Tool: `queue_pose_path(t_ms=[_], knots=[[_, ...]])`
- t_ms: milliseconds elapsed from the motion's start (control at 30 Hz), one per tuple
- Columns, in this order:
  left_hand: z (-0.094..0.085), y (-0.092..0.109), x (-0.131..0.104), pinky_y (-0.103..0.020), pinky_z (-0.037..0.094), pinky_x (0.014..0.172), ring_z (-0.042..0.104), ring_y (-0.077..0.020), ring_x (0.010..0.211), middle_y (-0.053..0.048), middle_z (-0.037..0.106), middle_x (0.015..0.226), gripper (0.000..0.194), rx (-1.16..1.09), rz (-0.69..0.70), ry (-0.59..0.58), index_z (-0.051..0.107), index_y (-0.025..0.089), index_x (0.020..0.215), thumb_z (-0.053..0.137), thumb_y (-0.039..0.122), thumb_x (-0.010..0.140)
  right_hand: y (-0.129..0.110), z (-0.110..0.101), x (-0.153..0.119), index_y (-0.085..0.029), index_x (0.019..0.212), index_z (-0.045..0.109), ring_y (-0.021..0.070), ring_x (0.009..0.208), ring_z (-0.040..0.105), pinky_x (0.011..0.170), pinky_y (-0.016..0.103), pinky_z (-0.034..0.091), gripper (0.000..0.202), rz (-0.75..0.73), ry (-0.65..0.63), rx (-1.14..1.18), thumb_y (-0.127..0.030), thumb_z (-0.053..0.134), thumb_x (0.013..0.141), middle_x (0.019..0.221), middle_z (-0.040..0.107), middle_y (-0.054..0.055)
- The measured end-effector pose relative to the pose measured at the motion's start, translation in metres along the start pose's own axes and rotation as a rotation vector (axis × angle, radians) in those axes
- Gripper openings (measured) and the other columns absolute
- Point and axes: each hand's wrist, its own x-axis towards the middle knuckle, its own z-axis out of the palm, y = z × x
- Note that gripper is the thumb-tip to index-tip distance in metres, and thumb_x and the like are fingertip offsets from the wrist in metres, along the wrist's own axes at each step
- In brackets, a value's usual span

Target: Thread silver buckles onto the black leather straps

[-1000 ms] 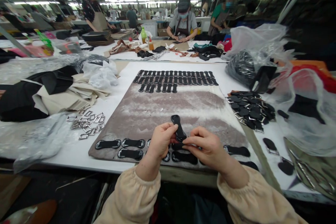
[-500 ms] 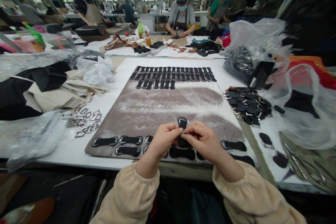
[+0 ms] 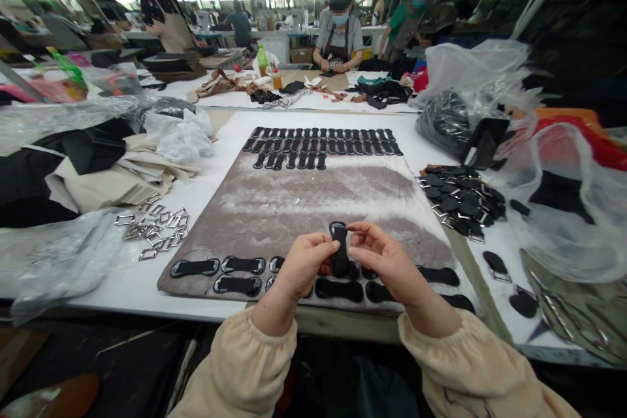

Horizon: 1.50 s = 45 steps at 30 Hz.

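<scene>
My left hand (image 3: pixel 304 264) and my right hand (image 3: pixel 383 259) pinch one black leather tab (image 3: pixel 339 245) between their fingertips, upright above the near edge of a grey-brown work board (image 3: pixel 313 199). Under my hands, a row of flat black tabs (image 3: pixel 240 275) with shiny edges lies along the board's near edge. More black tabs (image 3: pixel 321 142) lie in neat rows at the board's far end.
Loose metal rectangle rings (image 3: pixel 154 225) lie left of the board. A heap of black tabs with rings (image 3: pixel 460 199) sits to the right, beside plastic bags (image 3: pixel 477 88). Folded cream and black fabric (image 3: pixel 93 170) lies at left. Other people work at the tables behind.
The tab, first held long and slanted, now looks shorter and stands upright between my fingertips. My hands have moved closer together and slightly up.
</scene>
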Motion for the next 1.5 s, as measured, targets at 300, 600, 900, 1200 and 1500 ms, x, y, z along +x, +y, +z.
queue_pose_path(t_ms=[300, 600, 900, 1200, 1500], knots=[[-0.001, 0.000, -0.001, -0.017, 0.038, 0.044, 0.050, -0.0067, 0.044, 0.002, 0.056, 0.052, 0.027, -0.030, 0.077, -0.031, 0.057, 0.013, 0.063, 0.073, 0.034, 0.067, 0.004, 0.007, -0.002, -0.026, 0.132, 0.036, 0.0036, 0.049, 0.038, 0.044, 0.016, 0.032, 0.076, 0.037, 0.028, -0.075, -0.023, 0.076, 0.067, 0.089, 0.049, -0.004], [-0.002, -0.003, -0.001, -0.019, 0.039, 0.048, 0.054, -0.0089, 0.050, -0.001, 0.062, 0.061, 0.024, 0.047, 0.148, -0.027, 0.067, 0.012, 0.073, 0.071, 0.036, 0.071, 0.000, -0.006, -0.002, -0.020, 0.116, 0.060, 0.0141, 0.074, 0.054, 0.062, 0.025, 0.045, 0.039, 0.052, -0.066, 0.007, -0.039, 0.068, 0.083, 0.100, 0.058, 0.005], [0.000, -0.004, 0.001, -0.026, 0.046, 0.080, 0.063, -0.0175, 0.086, -0.007, 0.072, 0.088, 0.022, 0.086, 0.300, 0.024, 0.073, 0.015, 0.090, 0.073, 0.020, 0.069, -0.004, 0.004, -0.007, -0.023, 0.095, 0.072, 0.0170, 0.077, 0.056, 0.063, 0.028, 0.046, 0.017, -0.550, 0.180, -0.502, -0.014, 0.061, 0.087, 0.089, 0.057, 0.004], [-0.008, -0.003, 0.005, -0.032, 0.045, 0.094, 0.063, -0.0211, 0.100, -0.009, 0.072, 0.099, 0.020, 0.044, 0.445, 0.166, 0.072, 0.016, 0.091, 0.071, 0.018, 0.071, -0.005, -0.003, -0.018, -0.032, 0.113, 0.068, 0.0178, 0.077, 0.055, 0.065, 0.032, 0.049, 0.045, -0.890, 0.138, -0.784, 0.001, 0.056, 0.085, 0.092, 0.056, 0.005], [-0.005, 0.002, -0.003, -0.033, 0.046, 0.091, 0.062, -0.0220, 0.099, -0.010, 0.071, 0.100, 0.026, -0.022, 0.403, 0.100, 0.070, 0.016, 0.096, 0.071, 0.020, 0.071, -0.002, 0.007, -0.008, -0.021, 0.087, 0.065, 0.0161, 0.065, 0.061, 0.062, 0.028, 0.055, 0.016, -0.223, 0.366, 0.009, -0.033, 0.074, 0.081, 0.073, 0.062, 0.000]])
